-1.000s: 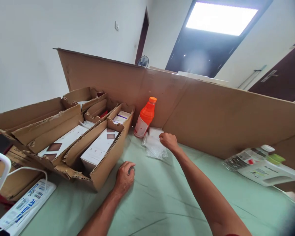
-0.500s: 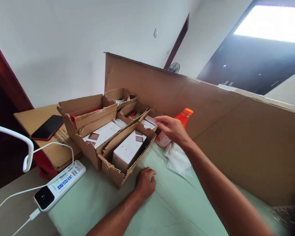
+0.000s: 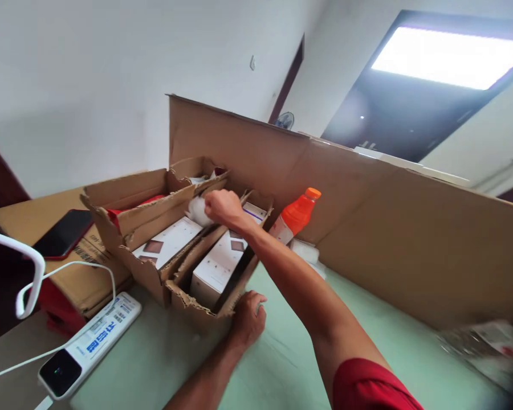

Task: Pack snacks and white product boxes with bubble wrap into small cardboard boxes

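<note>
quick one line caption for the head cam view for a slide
Right hand grips a white wad over open cardboard boxes of white cartons; left hand rests on the green table.

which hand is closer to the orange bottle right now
Right. The right hand is over the cardboard boxes, just left of the orange bottle. The left hand rests lower on the green table, farther away.

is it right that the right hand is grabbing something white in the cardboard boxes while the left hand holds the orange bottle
Not quite. In the head view the left hand rests on the table beside the front cardboard box; the orange bottle stands untouched. The right hand does grip something white.
</note>
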`<state>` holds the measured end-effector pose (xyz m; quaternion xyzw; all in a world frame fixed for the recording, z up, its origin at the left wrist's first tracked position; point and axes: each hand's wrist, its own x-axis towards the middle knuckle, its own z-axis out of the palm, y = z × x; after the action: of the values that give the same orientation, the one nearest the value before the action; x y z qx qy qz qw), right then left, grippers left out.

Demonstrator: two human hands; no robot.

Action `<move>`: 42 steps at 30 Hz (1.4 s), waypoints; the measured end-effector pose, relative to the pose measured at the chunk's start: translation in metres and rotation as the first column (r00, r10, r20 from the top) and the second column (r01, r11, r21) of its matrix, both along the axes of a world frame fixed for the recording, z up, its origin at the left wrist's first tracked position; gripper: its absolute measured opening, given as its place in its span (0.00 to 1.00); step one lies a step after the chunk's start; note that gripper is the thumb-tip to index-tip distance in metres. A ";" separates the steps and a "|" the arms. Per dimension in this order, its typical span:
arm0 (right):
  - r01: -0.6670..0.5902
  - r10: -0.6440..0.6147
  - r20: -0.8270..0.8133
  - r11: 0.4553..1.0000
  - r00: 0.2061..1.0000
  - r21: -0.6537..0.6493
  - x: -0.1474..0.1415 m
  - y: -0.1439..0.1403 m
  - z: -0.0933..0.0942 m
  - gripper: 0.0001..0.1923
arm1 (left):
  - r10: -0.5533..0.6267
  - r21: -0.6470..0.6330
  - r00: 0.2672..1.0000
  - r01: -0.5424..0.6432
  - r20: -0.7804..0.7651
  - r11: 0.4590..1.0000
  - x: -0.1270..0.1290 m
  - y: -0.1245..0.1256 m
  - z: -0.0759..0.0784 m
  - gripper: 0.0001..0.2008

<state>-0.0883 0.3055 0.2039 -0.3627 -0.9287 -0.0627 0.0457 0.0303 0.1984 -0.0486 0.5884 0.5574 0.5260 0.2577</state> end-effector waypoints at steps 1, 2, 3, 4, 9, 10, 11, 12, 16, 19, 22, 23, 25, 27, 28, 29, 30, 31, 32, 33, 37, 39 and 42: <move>0.005 -0.005 -0.122 1.000 0.993 -0.002 0.023 0.004 0.006 0.14 | -0.006 -0.006 1.000 0.006 0.007 1.000 0.000 0.000 -0.001 0.14; 0.004 -0.006 -0.286 1.000 0.958 -0.007 0.050 0.008 0.011 0.13 | -0.010 -0.012 1.000 0.010 0.014 1.000 0.001 0.000 -0.003 0.14; 0.005 -0.011 -0.475 1.000 0.880 -0.013 0.082 0.012 0.014 0.13 | -0.015 -0.016 1.000 0.015 0.020 1.000 0.001 -0.001 -0.004 0.15; 0.015 -0.027 -0.647 1.000 0.762 -0.024 0.115 0.017 0.013 0.13 | -0.020 -0.019 0.999 0.020 0.026 1.000 0.002 -0.001 -0.005 0.15; 0.394 -0.367 -0.840 0.896 0.399 -0.204 0.270 0.041 -0.034 0.15 | -0.033 0.003 0.999 0.033 0.025 0.999 0.002 -0.004 -0.005 0.16; 0.436 -0.420 -0.820 0.868 0.389 -0.238 0.290 0.046 -0.049 0.15 | -0.031 0.011 0.999 0.031 0.017 0.999 0.001 -0.005 -0.004 0.15; 0.469 -0.469 -0.791 0.842 0.393 -0.266 0.307 0.051 -0.065 0.15 | -0.029 0.020 1.000 0.029 0.008 0.999 0.001 -0.005 -0.004 0.15; 0.496 -0.511 -0.760 0.819 0.402 -0.288 0.320 0.055 -0.080 0.14 | -0.028 0.027 1.000 0.028 -0.001 0.999 0.001 -0.006 -0.005 0.14; 0.646 -0.663 -0.626 0.696 0.411 -0.313 0.348 0.063 -0.123 0.12 | -0.030 0.043 0.999 0.032 -0.027 0.999 0.000 -0.006 -0.007 0.15; 0.718 -0.676 -0.590 0.660 0.441 -0.220 0.348 0.063 -0.135 0.22 | -0.038 0.037 0.999 0.039 -0.036 0.999 0.000 -0.007 -0.008 0.15; 0.646 -0.581 -0.527 0.759 0.620 -0.077 0.332 0.061 -0.140 0.25 | -0.037 0.020 0.999 0.038 -0.038 0.999 0.000 -0.007 -0.007 0.15; 0.594 -0.534 -0.463 0.804 0.707 -0.022 0.325 0.061 -0.142 0.24 | -0.035 0.013 0.999 0.036 -0.037 0.999 0.000 -0.007 -0.006 0.15; 0.489 -0.452 -0.304 0.871 0.838 0.053 0.310 0.062 -0.143 0.20 | -0.031 0.000 0.999 0.031 -0.036 1.000 0.001 -0.007 -0.004 0.15; 0.434 -0.413 -0.192 0.897 0.890 0.079 0.299 0.063 -0.140 0.17 | -0.026 -0.010 0.999 0.025 -0.033 1.000 0.001 -0.006 -0.001 0.15; 0.429 -0.411 -0.176 0.900 0.894 0.077 0.294 0.064 -0.135 0.15 | -0.023 -0.014 0.999 0.023 -0.030 1.000 0.001 -0.006 0.000 0.15; 0.426 -0.410 -0.160 0.900 0.898 0.089 0.289 0.065 -0.128 0.13 | -0.019 -0.018 0.999 0.019 -0.026 1.000 0.001 -0.005 0.001 0.15; 0.424 -0.407 -0.147 0.899 0.901 0.109 0.284 0.064 -0.119 0.13 | -0.016 -0.022 1.000 0.015 -0.021 1.000 0.002 -0.004 0.002 0.15; 0.422 -0.404 -0.142 0.896 0.904 0.135 0.278 0.063 -0.107 0.12 | -0.012 -0.028 1.000 0.012 -0.015 1.000 0.002 -0.003 0.003 0.15; 0.418 -0.398 -0.141 0.894 0.906 0.164 0.270 0.060 -0.094 0.12 | -0.010 -0.035 1.000 0.010 -0.007 0.999 0.002 -0.002 0.004 0.15; 0.404 -0.382 -0.142 0.895 0.913 0.190 0.259 0.057 -0.079 0.12 | -0.009 -0.043 1.000 0.009 0.001 0.999 0.003 -0.001 0.004 0.15; 0.222 -0.190 -0.150 0.947 0.970 0.233 0.179 0.043 -0.023 0.13 | -0.027 -0.078 0.999 0.030 0.044 0.996 0.003 0.000 0.004 0.15; 0.097 -0.057 -0.170 0.968 0.984 0.232 0.120 0.043 -0.002 0.14 | -0.036 -0.097 0.997 0.043 0.067 0.994 0.002 -0.002 0.005 0.15; -0.066 0.100 -0.236 0.987 0.967 0.148 0.024 0.055 0.017 0.19 | -0.047 -0.113 0.994 0.059 0.102 0.992 0.001 -0.003 0.007 0.16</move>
<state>-0.0644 0.3601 0.2211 -0.3245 -0.9239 -0.0804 0.1864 0.0315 0.1956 -0.0418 0.5602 0.5578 0.5142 0.3326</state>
